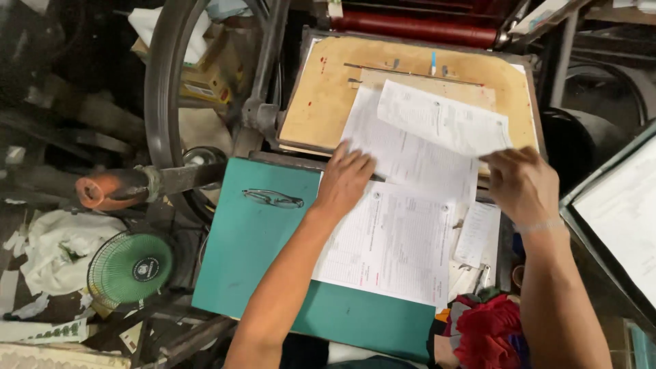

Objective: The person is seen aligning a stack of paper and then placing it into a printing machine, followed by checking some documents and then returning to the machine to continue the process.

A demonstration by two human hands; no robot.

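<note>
My left hand (344, 179) lies flat on a printed sheet (408, 154) that reaches from the tan press bed (321, 102) down toward the green board (253, 239). My right hand (523, 183) grips the lower right edge of another printed sheet (444, 117), which hangs lifted and tilted above the bed. A stack of printed sheets (393, 246) rests on the green board just below my left hand.
A pair of glasses (273, 199) lies on the green board. A big dark flywheel (164, 89) and an orange-tipped lever (113, 188) stand to the left. A small green fan (132, 268), white rags (58, 246) and red cloth (488, 328) lie low. Red rollers (417, 26) sit behind the bed.
</note>
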